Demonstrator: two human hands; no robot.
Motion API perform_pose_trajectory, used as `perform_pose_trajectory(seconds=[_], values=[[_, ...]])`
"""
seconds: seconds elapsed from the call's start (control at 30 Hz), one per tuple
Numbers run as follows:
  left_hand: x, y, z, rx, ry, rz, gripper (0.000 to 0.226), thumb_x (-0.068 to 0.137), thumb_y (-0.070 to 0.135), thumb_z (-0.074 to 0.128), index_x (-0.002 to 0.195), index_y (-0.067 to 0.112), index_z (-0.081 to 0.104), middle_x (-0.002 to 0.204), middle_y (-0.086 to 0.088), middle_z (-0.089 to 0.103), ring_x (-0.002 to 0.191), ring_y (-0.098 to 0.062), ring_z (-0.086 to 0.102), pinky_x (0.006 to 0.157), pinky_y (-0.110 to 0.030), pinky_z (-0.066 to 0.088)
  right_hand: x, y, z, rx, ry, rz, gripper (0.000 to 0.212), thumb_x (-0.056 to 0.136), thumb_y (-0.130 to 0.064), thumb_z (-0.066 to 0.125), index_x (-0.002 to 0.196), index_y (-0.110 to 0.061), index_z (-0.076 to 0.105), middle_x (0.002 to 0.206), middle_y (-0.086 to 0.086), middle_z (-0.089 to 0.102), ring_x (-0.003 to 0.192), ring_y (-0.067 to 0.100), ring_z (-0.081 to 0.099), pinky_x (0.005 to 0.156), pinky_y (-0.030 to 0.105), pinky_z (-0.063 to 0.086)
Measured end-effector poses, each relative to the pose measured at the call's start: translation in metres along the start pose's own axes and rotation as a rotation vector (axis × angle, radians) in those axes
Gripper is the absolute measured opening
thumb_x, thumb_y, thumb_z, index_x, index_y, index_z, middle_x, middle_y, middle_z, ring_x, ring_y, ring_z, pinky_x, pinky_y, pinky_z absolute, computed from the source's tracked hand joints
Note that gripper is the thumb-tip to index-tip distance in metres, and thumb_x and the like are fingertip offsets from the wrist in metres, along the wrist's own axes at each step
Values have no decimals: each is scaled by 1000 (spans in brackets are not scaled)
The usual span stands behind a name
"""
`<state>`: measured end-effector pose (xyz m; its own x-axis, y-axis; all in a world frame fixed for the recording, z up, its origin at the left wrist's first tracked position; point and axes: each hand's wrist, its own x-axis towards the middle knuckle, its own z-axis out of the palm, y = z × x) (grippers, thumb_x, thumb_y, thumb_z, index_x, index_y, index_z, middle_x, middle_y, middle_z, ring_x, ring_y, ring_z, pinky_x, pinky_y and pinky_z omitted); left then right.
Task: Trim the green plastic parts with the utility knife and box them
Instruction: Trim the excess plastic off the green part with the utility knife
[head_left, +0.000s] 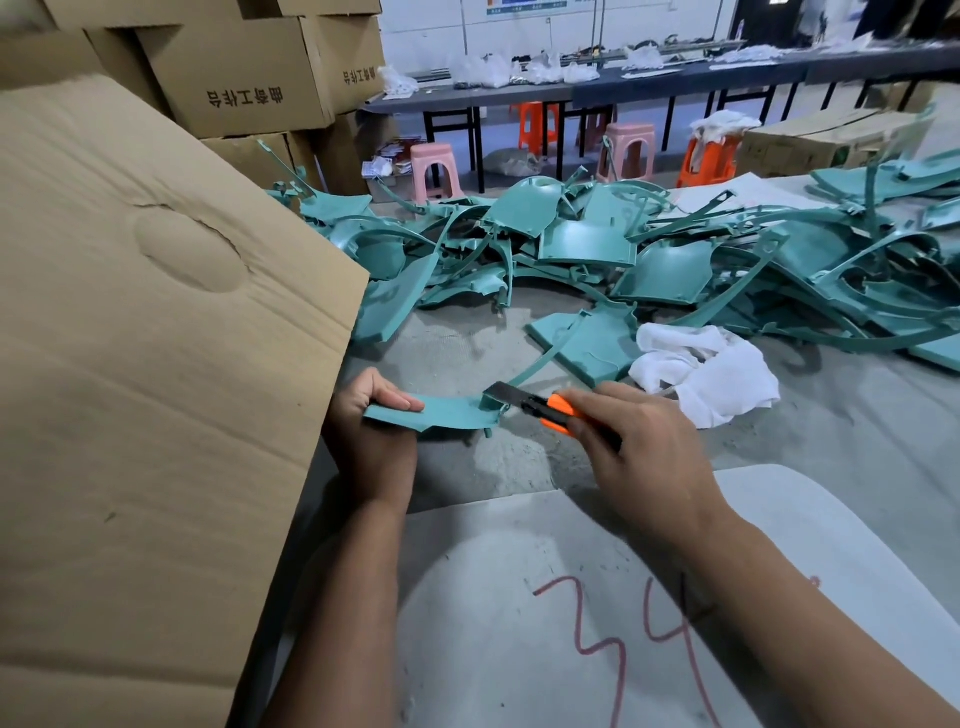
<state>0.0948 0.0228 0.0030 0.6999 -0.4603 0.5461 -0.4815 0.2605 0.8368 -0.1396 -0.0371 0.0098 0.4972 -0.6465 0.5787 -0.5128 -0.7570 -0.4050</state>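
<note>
Part: green plastic part (447, 412), flat teal panel with a thin curved strip rising from its right end, held above the concrete floor (467, 467).
Left hand (371, 415): pinches the panel's left end.
Right hand (639, 452): clenched round the orange utility knife (540, 408), blade at the part's right end.

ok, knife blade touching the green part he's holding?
Touching. The head view shows the utility knife blade laid against the raised edge of the green part with no gap visible, left hand gripping the part's other end.
</note>
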Motion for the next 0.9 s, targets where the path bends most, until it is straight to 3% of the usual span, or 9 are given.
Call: perform_pose_trajectory(seconds=[0.2,0.37,0.53,0.63,0.7,0.8,0.83,0.9], values=[[-4,6,0,68,38,-93,31,65,-10,38,55,15,51,57,8,62,65,-17,58,70,-32,47,-4,-9,-2,77,-86,-98,23,99,-22,64,119,-28,73,83,-12,60,76,14,58,62,37,47],[-5,8,4,96,83,-158,39,71,-13,42,53,20,49,60,2,65,65,-16,62,67,-24,48,-2,-15,6,25,4,-22,18,101,-20,63,115,-22,73,84,-8,61,74,20,58,62,42,49],[-11,14,13,180,156,-133,25,68,-2,45,55,12,61,58,6,64,60,-6,59,54,-18,39,-5,-23,7,9,58,17,21,97,-24,59,113,-27,73,81,-10,59,72,19,57,58,39,47],[-16,15,17,196,19,-20,22,67,-1,44,61,13,61,62,8,64,63,-2,58,56,-18,43,0,-17,7,-50,133,142,20,97,-20,62,112,-25,74,81,-8,62,72,21,57,59,40,49],[-16,15,18,260,-185,110,19,71,-4,56,68,14,62,71,3,67,71,-16,63,62,-33,51,0,-14,7,-88,149,179,20,97,-20,63,112,-26,74,81,-8,62,71,21,56,59,39,48],[-16,14,21,367,-465,305,10,85,22,74,90,15,70,87,1,69,82,-26,60,70,-39,50,-2,-14,6,-14,178,146,22,99,-23,59,114,-26,74,79,-9,60,69,19,55,58,40,48],[-15,13,22,364,-504,321,18,89,31,72,98,15,73,93,1,71,86,-26,61,74,-39,50,-2,-15,6,11,190,129,24,99,-24,57,116,-26,74,79,-9,60,70,18,55,59,40,48],[-14,11,22,337,-470,320,22,94,29,69,104,12,77,99,-1,75,91,-25,65,80,-40,53,-2,-16,6,42,195,99,26,100,-25,56,120,-28,73,80,-8,60,71,19,56,61,41,49]])
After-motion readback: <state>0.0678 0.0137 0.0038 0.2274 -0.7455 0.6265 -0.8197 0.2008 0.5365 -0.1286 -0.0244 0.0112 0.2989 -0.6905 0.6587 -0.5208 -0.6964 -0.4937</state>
